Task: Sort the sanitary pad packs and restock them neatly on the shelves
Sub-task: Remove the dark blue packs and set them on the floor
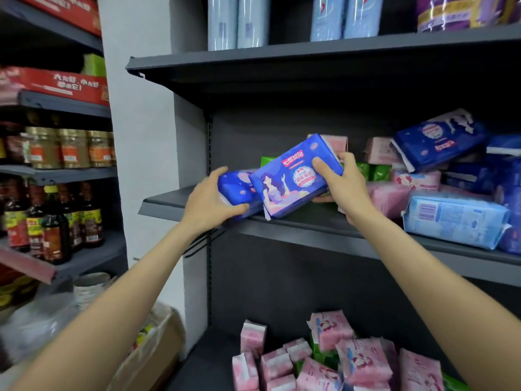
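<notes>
Fingers of both hands grip blue packs [293, 179] at shelf edge [197, 211] — left end bare

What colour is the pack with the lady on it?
Dark blue, with a pink and white round badge. The right hand grips that pack; the head view shows it.

Head-worn camera faces forward, close to the middle shelf [324, 221].

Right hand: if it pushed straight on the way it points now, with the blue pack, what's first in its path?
Probably the green packs just behind the right hand and its blue pack, with pink packs above them; depth is hard to judge.
</notes>
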